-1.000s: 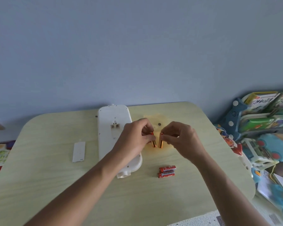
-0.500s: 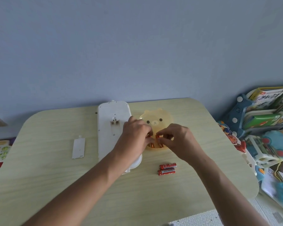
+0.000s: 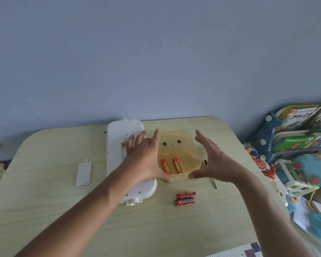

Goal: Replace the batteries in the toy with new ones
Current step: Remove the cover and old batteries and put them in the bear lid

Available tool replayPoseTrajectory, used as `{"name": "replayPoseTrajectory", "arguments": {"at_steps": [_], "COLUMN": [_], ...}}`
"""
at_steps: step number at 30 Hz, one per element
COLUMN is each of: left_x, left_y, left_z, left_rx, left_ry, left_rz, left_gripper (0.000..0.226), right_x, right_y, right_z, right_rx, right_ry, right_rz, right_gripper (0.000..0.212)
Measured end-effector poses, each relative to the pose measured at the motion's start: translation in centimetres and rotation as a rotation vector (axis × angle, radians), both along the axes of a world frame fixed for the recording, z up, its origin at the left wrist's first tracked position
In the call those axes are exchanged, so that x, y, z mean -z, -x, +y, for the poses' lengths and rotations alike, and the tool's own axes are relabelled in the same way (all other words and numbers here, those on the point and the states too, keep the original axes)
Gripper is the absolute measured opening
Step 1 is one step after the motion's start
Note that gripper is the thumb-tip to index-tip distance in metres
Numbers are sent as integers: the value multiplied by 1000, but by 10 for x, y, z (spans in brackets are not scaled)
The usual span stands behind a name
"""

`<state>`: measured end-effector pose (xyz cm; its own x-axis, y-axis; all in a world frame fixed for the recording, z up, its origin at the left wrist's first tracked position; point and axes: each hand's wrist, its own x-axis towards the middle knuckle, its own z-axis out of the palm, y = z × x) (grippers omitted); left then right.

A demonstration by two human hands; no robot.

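Orange-and-gold, two batteries now lie side by side in the near part of the translucent yellow bear-faced tray, which sits toward the far edge of the tabletop, just right of the toy. A second ago each was pinched upright between fingers above that tray; half a second ago both hands were lowered into it. Now the left hand and right hand are spread wide and empty, fingers splayed on either side of the tray, holding nothing.

White and face-down, the toy lies along the middle of the tabletop, reaching almost to the far edge, partly under the left forearm; its battery bay is mostly hidden behind the left hand, so I cannot tell whether it holds anything. Its narrow cover lies well apart toward the left edge. Two red batteries rest together near the tabletop's centre, closer to the near edge, and a thin tool, probably a screwdriver, shows just beyond the right hand.

Setting the orange pair aside in the tray suggests one set is now parked out of the way. Likely the red pair comes next, though which set is the fresh one cannot be told.
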<state>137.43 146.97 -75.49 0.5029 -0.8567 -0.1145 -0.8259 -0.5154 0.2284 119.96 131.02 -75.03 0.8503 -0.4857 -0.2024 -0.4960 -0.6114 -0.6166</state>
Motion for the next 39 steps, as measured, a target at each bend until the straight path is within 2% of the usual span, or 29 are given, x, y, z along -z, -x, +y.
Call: {"name": "replayPoseTrajectory", "arguments": {"at_steps": [3,7,9,13,16,19,21,23,25,39], "left_x": [2,1,-1,-1,2,6,6,3,1,6], "left_y": [-1,-8,-10,-14,-15,-16,-18,-18,-17,-10], "left_z": [-4,-4,-3,-2,-2,-3,-5,-7,-10,-21], "left_rx": [9,42,58,119,190,202,186,171,149,17], "left_ry": [55,278,358,433,435,419,430,436,427,433], "left_rz": [23,109,137,131,62,98,191,285,301,303], "left_gripper": [151,134,119,83,56,42,44,58,70,67], "right_x": [9,15,17,20,24,28,28,25,23,24], "right_y": [-5,-6,-6,-5,-5,-5,-3,-2,-4,-6], "right_z": [-1,-6,-6,-8,-7,-3,-3,-2,1,-1], "right_rx": [36,121,161,213,217,203,192,201,224,276], "right_ry": [-11,-54,-39,-34,19,77,53,-11,-35,24], "right_rz": [-46,-179,-255,-368,-363,-337,-324,-332,-352,-303], "right_gripper": [138,129,121,91,73,65,67,63,55,56]}}
